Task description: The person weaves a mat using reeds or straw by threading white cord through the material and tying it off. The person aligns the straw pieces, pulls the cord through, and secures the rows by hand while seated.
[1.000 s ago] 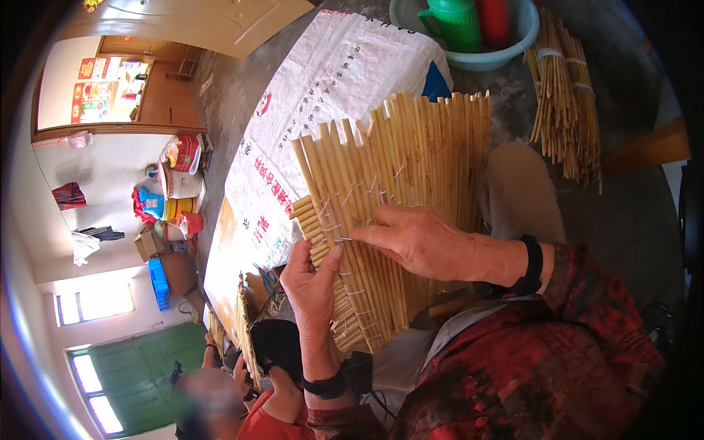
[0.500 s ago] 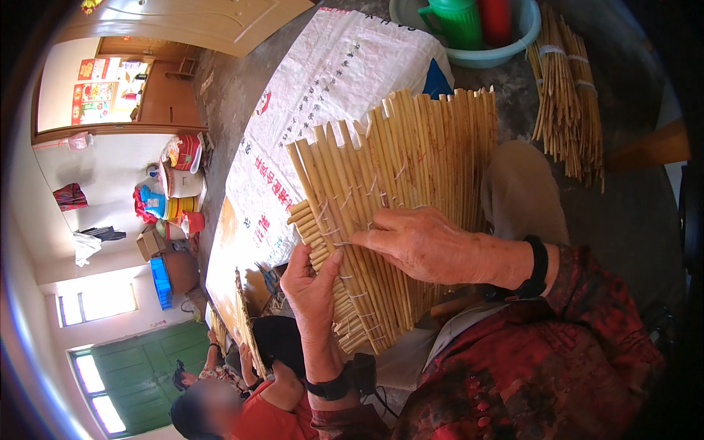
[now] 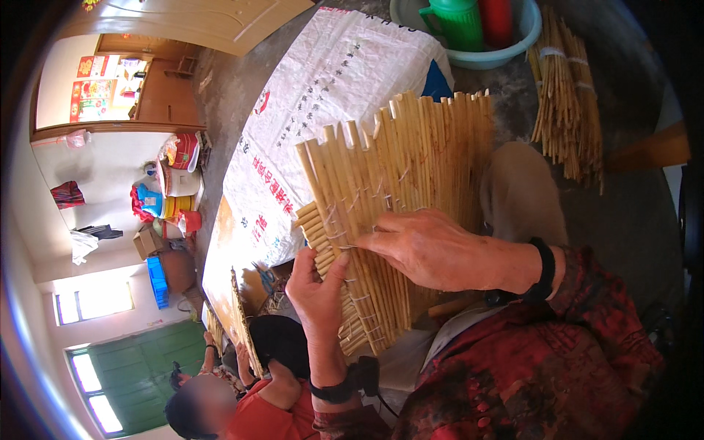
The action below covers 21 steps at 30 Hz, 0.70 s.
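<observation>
At centre frame, the right hand point(image 3: 433, 249) presses flat and open on the woven reed mat point(image 3: 411, 183) while the left hand point(image 3: 317, 290) pinches its lower-left edge; keeping stalks snug would likely help.

My right hand point(image 3: 433, 249) bare, black band at its wrist; left hand point(image 3: 317, 290) bare, black strap with small device and cable; red, dark-patterned sleeves on both my arms.
</observation>
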Motion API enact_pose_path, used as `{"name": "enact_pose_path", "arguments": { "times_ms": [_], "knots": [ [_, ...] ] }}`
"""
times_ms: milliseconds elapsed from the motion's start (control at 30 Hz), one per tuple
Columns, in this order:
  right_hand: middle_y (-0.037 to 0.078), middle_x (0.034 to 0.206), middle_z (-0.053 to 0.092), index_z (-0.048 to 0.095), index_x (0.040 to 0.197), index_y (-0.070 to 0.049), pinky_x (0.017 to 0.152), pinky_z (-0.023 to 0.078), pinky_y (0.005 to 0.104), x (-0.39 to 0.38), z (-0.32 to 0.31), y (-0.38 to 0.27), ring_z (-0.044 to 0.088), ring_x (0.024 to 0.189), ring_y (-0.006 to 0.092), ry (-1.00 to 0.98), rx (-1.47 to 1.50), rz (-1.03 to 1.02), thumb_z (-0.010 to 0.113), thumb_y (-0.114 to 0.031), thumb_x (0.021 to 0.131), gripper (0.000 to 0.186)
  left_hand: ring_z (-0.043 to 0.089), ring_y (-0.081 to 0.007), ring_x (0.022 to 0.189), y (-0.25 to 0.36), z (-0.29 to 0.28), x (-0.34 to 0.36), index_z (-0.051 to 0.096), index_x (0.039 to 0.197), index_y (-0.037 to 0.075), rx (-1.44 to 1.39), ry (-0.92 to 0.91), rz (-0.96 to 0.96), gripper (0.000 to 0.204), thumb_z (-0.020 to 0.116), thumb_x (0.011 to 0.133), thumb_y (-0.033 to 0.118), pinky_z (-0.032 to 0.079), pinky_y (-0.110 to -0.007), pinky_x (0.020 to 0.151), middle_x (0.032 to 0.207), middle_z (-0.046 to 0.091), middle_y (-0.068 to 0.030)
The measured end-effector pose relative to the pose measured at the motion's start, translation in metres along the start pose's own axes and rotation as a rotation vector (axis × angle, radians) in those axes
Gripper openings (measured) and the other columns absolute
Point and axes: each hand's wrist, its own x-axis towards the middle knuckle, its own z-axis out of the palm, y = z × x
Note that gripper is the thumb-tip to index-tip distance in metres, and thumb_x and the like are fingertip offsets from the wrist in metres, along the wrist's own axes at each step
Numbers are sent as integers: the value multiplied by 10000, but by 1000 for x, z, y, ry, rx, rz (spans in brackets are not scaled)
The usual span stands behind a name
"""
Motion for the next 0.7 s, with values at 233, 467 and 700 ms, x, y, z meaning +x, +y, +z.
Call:
{"name": "enact_pose_path", "arguments": {
  "times_ms": [233, 467, 700],
  "knots": [
    [196, 872, 590, 607, 942, 16, 692, 491, 449, -33, -31, -16, 605, 818, 397, -158, -96, 213, 542, -22, 765, 191, 637, -329, 760, 9, 39, -26, 569, 1006, -27, 361, -17, 201, 273, 695, 780, 62, 502, -354, 668, 867, 626, -189],
    [161, 886, 583, 588, 1094, -41, 662, 489, 449, -68, -46, -27, 604, 798, 376, -67, -61, 313, 553, -35, 811, 285, 623, -360, 789, 24, 64, -43, 535, 1096, -22, 332, -83, 360, 342, 671, 786, 27, 505, -385, 665, 911, 611, -199],
    [122, 820, 543, 616, 1031, -41, 615, 496, 391, -108, -61, -37, 597, 733, 322, -113, -57, 372, 632, -55, 816, 216, 625, -334, 843, 22, 73, -79, 532, 1133, -12, 317, -177, 445, 381, 678, 784, 34, 528, -371, 697, 1003, 597, -179]
  ]
}}
